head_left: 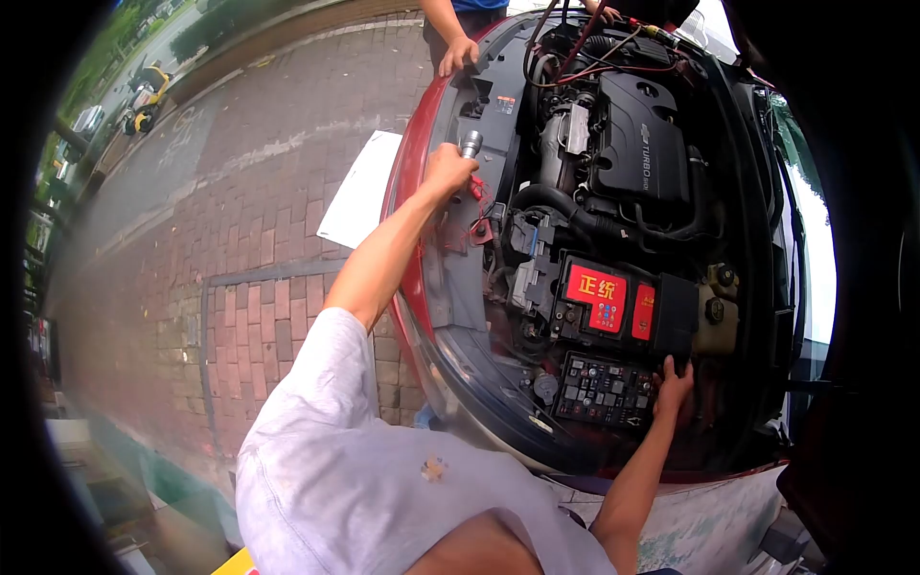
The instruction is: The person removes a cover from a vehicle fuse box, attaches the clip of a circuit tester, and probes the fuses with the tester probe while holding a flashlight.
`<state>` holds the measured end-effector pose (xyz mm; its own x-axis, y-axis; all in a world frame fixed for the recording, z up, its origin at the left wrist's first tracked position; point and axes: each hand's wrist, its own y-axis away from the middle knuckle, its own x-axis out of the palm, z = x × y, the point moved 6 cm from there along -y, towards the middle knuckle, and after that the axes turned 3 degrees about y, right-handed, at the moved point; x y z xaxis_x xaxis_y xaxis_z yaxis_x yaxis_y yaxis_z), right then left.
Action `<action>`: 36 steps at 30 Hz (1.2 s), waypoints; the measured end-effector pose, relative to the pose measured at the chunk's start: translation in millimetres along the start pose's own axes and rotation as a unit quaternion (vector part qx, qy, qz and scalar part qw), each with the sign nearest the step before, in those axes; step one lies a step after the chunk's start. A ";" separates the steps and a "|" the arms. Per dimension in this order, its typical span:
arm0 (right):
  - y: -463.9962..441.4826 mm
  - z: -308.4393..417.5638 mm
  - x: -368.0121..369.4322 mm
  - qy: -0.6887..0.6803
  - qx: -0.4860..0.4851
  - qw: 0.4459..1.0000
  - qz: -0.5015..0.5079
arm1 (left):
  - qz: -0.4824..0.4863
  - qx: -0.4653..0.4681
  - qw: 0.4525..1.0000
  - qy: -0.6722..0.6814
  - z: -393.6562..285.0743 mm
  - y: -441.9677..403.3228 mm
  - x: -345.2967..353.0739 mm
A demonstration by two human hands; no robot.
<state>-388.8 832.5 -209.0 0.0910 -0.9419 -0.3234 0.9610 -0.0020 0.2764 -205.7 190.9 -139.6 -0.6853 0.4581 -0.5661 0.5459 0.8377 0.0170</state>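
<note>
A: "What's nearest?"

B: "The right hand (673, 385), fingers at the fuse box's (599, 423) rear edge, grip unclear; a light touch should serve best there."

A: "Inside the box?"

B: "Rows of fuses (586, 391), uncovered. Beyond, a reservoir (714, 335), its level unreadable."

A: "Farther off?"

B: "The left hand (448, 171), clenched around a silver flashlight (471, 144) at the engine bay's (462, 297) front edge; a steady wrist would help."

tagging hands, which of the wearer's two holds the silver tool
The left hand, closed around the tool; the right hand is at the fuse box.
</note>
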 end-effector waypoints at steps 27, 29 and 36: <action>5.2 7.7 -4.6 -0.042 0.025 0.999 0.004 | 0.073 0.133 0.866 -0.475 -16.4 -88.3 23.7; 0.8 3.6 -7.5 -0.069 0.029 0.997 0.024 | 0.072 0.121 0.872 -0.469 -11.5 -83.5 20.3; -10.8 13.7 -20.0 0.052 -0.047 0.996 0.051 | -0.028 0.406 0.867 -0.288 -66.8 42.4 52.5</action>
<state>-404.6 846.7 -193.1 0.2115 -0.8959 -0.3907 0.9650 0.1280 0.2289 -250.8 270.4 -113.6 -0.4942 0.0032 -0.8694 0.8396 0.2611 -0.4763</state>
